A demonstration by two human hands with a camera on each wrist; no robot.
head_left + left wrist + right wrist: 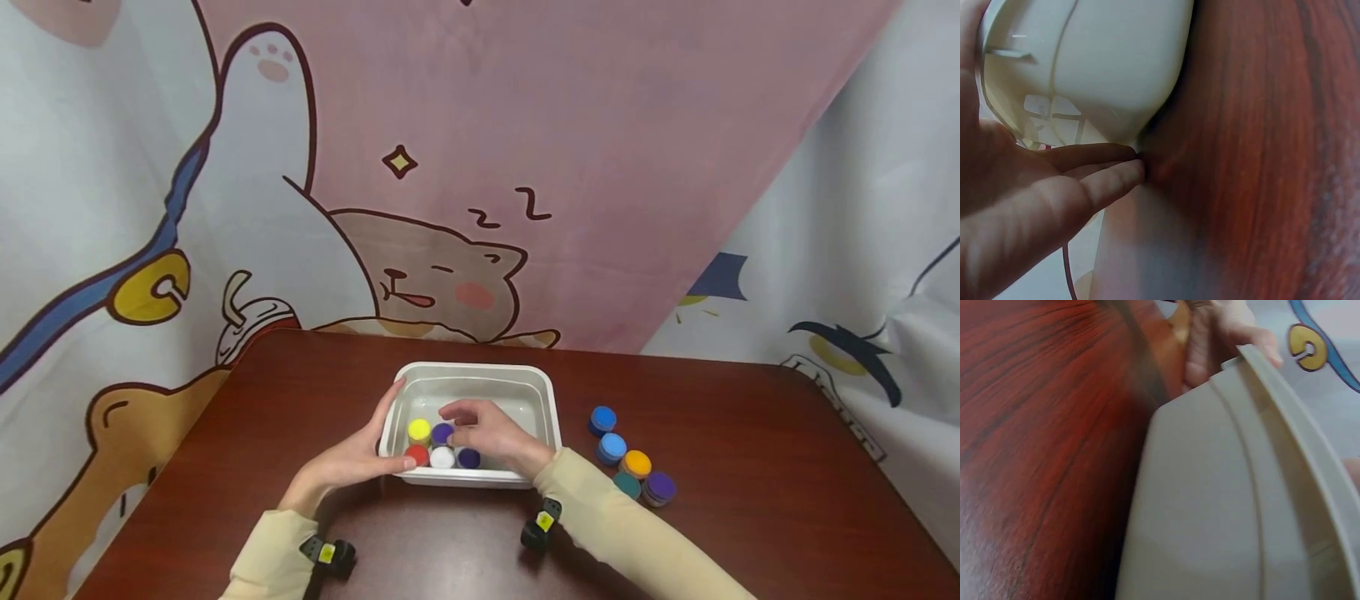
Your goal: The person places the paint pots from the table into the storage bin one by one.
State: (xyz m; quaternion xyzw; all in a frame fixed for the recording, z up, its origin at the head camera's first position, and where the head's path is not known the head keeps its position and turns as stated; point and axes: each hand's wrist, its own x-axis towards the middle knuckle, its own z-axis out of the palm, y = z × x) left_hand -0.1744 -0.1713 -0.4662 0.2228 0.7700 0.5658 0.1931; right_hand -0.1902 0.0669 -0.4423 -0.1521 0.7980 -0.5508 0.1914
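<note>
An off-white plastic tub stands on the table. My left hand holds its near left corner, thumb on the front rim and fingers along the outer side wall. In the left wrist view these fingers reach low beside the tub. My right hand reaches into the tub, thumb and forefinger beside a purple-lidded paint pot; I cannot tell whether they pinch it. Around it in the tub are a yellow pot, a red pot, a white pot and a dark purple pot.
Right of the tub stand several paint pots: a blue pot, a lighter blue pot, an orange pot, a teal pot and a purple pot. A cartoon-printed cloth hangs behind the brown table.
</note>
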